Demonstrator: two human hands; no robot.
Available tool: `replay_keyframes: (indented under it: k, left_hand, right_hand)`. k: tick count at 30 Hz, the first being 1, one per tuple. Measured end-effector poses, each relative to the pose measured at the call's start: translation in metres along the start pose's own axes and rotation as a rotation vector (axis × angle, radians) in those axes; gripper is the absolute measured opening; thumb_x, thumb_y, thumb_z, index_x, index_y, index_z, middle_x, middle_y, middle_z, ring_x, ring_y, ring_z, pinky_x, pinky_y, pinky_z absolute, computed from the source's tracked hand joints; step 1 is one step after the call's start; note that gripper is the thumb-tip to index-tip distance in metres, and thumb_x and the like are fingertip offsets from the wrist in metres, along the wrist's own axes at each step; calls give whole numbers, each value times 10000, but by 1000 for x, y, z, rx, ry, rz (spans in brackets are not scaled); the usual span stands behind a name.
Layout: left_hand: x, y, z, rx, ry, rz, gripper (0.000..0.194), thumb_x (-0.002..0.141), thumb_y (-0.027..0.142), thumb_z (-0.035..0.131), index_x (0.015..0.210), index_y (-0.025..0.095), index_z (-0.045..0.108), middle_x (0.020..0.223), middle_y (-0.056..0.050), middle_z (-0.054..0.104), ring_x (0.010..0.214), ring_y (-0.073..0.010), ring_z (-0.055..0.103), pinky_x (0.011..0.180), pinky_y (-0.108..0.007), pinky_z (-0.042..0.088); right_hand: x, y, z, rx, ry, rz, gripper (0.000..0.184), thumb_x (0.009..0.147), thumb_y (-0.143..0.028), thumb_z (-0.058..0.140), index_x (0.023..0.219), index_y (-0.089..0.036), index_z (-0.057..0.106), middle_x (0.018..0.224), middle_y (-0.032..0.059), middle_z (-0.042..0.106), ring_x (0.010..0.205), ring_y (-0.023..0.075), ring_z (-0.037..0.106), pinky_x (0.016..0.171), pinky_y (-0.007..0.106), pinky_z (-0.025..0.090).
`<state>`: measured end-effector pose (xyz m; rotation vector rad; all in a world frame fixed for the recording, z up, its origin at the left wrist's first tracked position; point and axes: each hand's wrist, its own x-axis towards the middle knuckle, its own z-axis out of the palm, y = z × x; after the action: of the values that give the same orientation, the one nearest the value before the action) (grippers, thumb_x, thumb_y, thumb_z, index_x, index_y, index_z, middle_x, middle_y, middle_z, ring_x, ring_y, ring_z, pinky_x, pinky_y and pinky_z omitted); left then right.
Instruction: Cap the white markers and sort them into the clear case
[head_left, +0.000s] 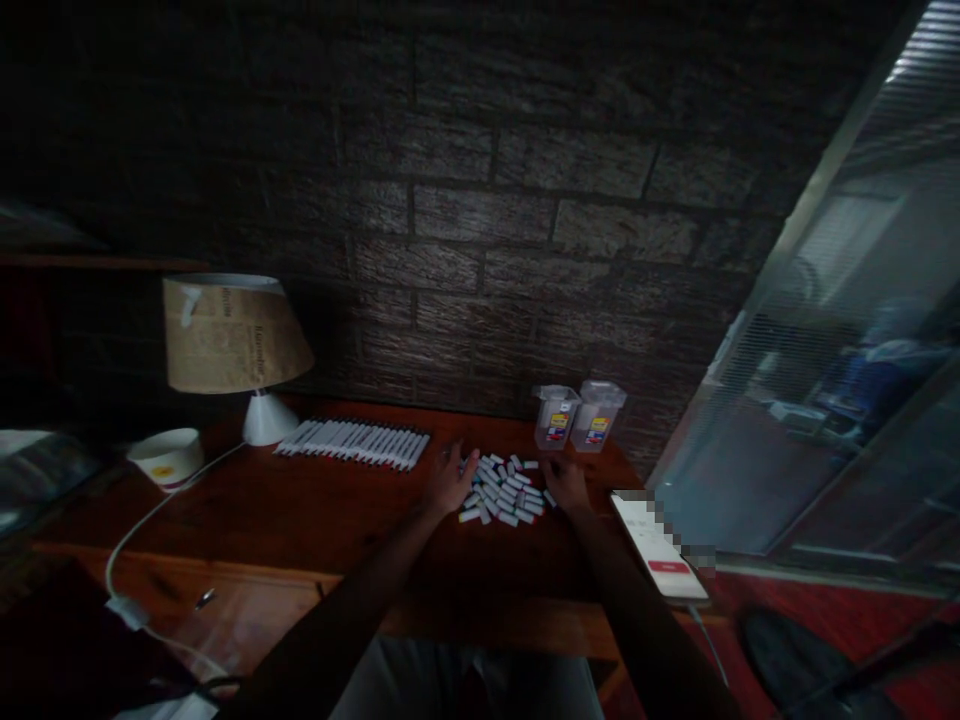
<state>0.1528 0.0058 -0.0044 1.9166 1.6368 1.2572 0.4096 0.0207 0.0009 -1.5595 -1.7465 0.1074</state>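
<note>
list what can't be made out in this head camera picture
All in the head view:
Bulb of the lamp: hidden by its shade.
Fine print on the tub label: too small, blurred.
Part of the screen: covered by pixel blocks.
Whether the right hand grips anything: dim, blurred.
Pile's exact count: pieces overlap.

Grip of right hand [568, 484] unclear; device screen [652, 545] partly pixelated; container labels [556, 427] illegible

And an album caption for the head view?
Left hand and right hand flank a pile of small white cylinders near a row of pens.
</note>
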Motion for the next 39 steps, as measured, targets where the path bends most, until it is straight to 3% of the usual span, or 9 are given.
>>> replay_keyframes:
  k: [4, 8, 12, 17, 26, 33, 39]
  left_hand:
    - [9, 0, -2, -105, -42, -9, 513, 958, 526, 400, 1283, 177, 587, 1370, -146, 596, 1320, -266, 516, 1128, -427, 367]
    - [7, -3, -7, -133, 13, -29, 518, 1006, 475, 248, 1205, 188, 631, 1290, -126, 656, 1255, -243, 575, 1102, -417, 398]
    - [8, -9, -10, -167, 74, -45, 554, 1004, 491, 214, 1109, 183, 663, 1200, -126, 703, 1200, -242, 614, 1083, -411, 420]
    - [18, -19, -8, -255, 187, -69, 654, 997, 513, 114, 1076, 158, 657, 1089, -149, 734, 1087, -238, 674, 985, -406, 501]
    - [11, -10, -14, -254, 337, 21, 681, 980, 583, 138, 896, 180, 680, 849, -105, 728, 865, -231, 690, 858, -380, 516]
    - [23, -6, -19, -63, 313, 110, 617, 985, 549, 164, 779, 211, 638, 682, -60, 657, 709, -214, 646, 723, -332, 482]
    - [37, -13, -14, -155, 254, 141, 636, 982, 579, 169, 675, 214, 590, 598, -37, 602, 614, -185, 597, 608, -291, 439]
  right_hand:
    - [-3, -11, -2, -38, 65, 48, 335, 943, -349, 472, 842, -188, 749, 884, 120, 764, 797, 220, 712, 705, 275, 474]
    - [-6, -16, -7, -79, 173, 186, 491, 1007, -373, 334, 892, -123, 741, 850, 199, 739, 742, 237, 701, 640, 293, 420]
    - [-13, -16, -17, -85, 204, 255, 469, 995, -387, 372, 850, -118, 727, 816, 193, 737, 713, 247, 696, 587, 288, 369]
    - [-23, -17, -23, -60, 122, 180, 356, 912, -431, 533, 715, -182, 695, 719, 86, 734, 666, 207, 689, 561, 254, 349]
    - [-23, -15, -24, 40, 42, 118, 390, 925, -443, 461, 689, -200, 655, 638, 41, 710, 682, 186, 697, 610, 236, 413]
    - [-16, -10, -20, 95, 83, 97, 351, 883, -388, 511, 604, -211, 626, 647, 44, 711, 660, 191, 681, 602, 252, 413]
    - [-10, 8, -9, 177, 22, 56, 302, 861, -417, 528, 706, -213, 686, 768, 37, 746, 732, 193, 688, 645, 258, 445]
